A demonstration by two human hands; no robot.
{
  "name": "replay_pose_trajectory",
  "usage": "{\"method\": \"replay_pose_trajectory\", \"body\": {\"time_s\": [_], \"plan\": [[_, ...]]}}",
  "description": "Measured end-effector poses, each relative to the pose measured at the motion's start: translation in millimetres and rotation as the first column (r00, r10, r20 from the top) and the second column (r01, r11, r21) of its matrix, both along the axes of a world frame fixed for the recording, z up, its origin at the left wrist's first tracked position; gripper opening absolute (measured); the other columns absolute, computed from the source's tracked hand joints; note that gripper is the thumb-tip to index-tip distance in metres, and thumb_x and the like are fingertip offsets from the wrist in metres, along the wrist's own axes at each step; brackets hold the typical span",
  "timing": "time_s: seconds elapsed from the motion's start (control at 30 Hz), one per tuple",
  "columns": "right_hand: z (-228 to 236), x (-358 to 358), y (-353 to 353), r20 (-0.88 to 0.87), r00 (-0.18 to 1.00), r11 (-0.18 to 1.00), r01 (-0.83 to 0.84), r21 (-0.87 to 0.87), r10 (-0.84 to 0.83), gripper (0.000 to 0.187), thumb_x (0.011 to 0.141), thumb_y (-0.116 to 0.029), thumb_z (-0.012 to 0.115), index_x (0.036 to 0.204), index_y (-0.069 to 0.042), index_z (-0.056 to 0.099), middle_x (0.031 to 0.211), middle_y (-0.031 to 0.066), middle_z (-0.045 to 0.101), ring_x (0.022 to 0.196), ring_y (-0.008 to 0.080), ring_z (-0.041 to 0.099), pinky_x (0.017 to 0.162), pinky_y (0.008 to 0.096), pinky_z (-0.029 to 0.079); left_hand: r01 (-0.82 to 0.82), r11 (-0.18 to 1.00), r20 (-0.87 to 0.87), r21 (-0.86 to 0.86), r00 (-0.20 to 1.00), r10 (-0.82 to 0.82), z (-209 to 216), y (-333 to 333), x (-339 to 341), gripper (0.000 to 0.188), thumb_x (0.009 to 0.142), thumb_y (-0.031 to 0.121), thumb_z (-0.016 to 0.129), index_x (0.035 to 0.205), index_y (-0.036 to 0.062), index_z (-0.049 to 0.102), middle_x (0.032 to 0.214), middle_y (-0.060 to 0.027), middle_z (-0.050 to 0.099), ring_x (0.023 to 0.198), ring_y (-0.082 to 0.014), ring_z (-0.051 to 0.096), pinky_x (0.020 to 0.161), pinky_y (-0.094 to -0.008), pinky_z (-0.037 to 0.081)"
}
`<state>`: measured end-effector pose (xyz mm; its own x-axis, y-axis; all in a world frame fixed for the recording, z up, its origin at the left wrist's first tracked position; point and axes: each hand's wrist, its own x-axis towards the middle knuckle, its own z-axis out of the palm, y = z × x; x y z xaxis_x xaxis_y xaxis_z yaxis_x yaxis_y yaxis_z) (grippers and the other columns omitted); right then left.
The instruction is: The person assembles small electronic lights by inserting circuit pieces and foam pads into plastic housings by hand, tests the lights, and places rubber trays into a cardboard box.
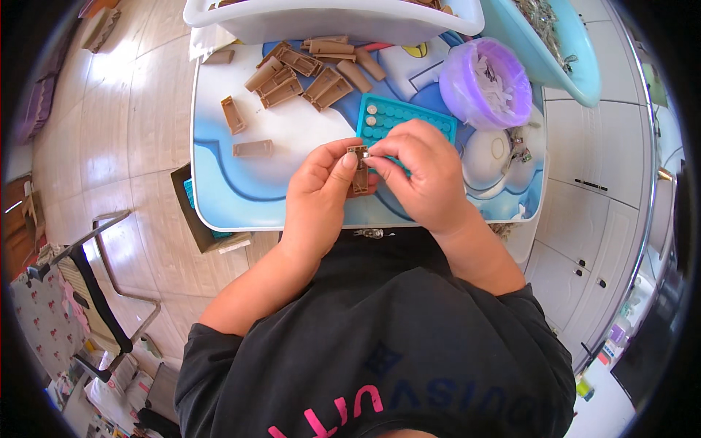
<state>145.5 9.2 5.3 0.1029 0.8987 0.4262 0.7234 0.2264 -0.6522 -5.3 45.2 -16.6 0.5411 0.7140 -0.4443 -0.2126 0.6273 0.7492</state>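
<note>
My left hand [321, 182] is closed round a brown plastic casing [360, 180], a narrow open shell held upright near the table's front edge. Its thumb lies along the casing's upper part. At the top of that shell, my right hand [420, 171] pinches a small silvery metal piece [366, 154] between thumb and forefinger; its exact kind is too small to make out. Just behind the hands lies a teal tray [409, 109] with rows of round hollows, and a few small pale round pieces [371, 110] sit at its left side.
Several brown casings [279, 86] lie heaped at the table's back left, two apart nearer me. A white bin [328, 23] stands behind them. At right are a purple tub [485, 84] with clear plastic bits and a light-blue basin [544, 47] of metal parts. A chair [109, 292] stands left.
</note>
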Motion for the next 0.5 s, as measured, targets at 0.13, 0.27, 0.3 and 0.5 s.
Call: {"method": "replay_pose_trajectory", "body": {"time_s": [0.13, 0.27, 0.3, 0.5], "plan": [[-4.1, -3.6, -5.4, 0.094, 0.995, 0.999, -0.037, -0.001, 0.037, 0.015, 0.067, -0.006, 0.073, 0.078, -0.006, 0.062, 0.076, 0.0081, 0.057, 0.071, 0.0269, 0.057, 0.059, 0.0359, 0.047, -0.017, 1.000, 0.046, 0.009, 0.999, 0.016, -3.5, -1.0, 0.6, 0.028, 0.098, 0.015, 0.046, 0.119, -0.0024, 0.051, 0.100, -0.0103, 0.063, 0.085, -0.0171, 0.063, 0.080, -0.0317, 0.052], [-6.3, 2.8, 2.0, 0.095, 0.995, 0.998, -0.022, 0.053, 0.016, 0.014, 0.068, -0.005, 0.071, 0.081, -0.006, 0.064, 0.074, 0.0066, 0.056, 0.070, 0.0254, 0.057, 0.059, 0.0349, 0.047, -0.003, 1.000, 0.034, 0.016, 0.999, 0.003, -4.4, -0.7, -0.6, 0.029, 0.098, 0.016, 0.046, 0.120, -0.0025, 0.051, 0.102, -0.0118, 0.063, 0.084, -0.0170, 0.063, 0.079, -0.0317, 0.053], [-8.2, 5.7, 6.9, 0.095, 0.995, 0.998, -0.024, 0.054, 0.019, 0.014, 0.068, -0.005, 0.071, 0.081, -0.006, 0.064, 0.074, 0.0066, 0.056, 0.070, 0.0254, 0.057, 0.059, 0.0349, 0.047, -0.006, 1.000, 0.034, 0.017, 0.999, 0.005, -3.2, -0.4, -0.6, 0.029, 0.098, 0.016, 0.046, 0.120, -0.0025, 0.051, 0.102, -0.0118, 0.063, 0.084, -0.0170, 0.063, 0.079, -0.0317, 0.053], [-20.5, 15.5, 25.3, 0.307, 0.946, 0.995, 0.092, 0.039, -0.100, 0.014, 0.067, -0.005, 0.069, 0.080, -0.007, 0.065, 0.076, 0.0047, 0.056, 0.070, 0.0243, 0.056, 0.059, 0.0344, 0.047, -0.001, 1.000, 0.021, -0.005, 1.000, 0.001, 1.5, 1.5, -0.7, 0.030, 0.098, 0.018, 0.046, 0.120, -0.0018, 0.051, 0.104, -0.0145, 0.064, 0.084, -0.0175, 0.063, 0.078, -0.0319, 0.054]]}}
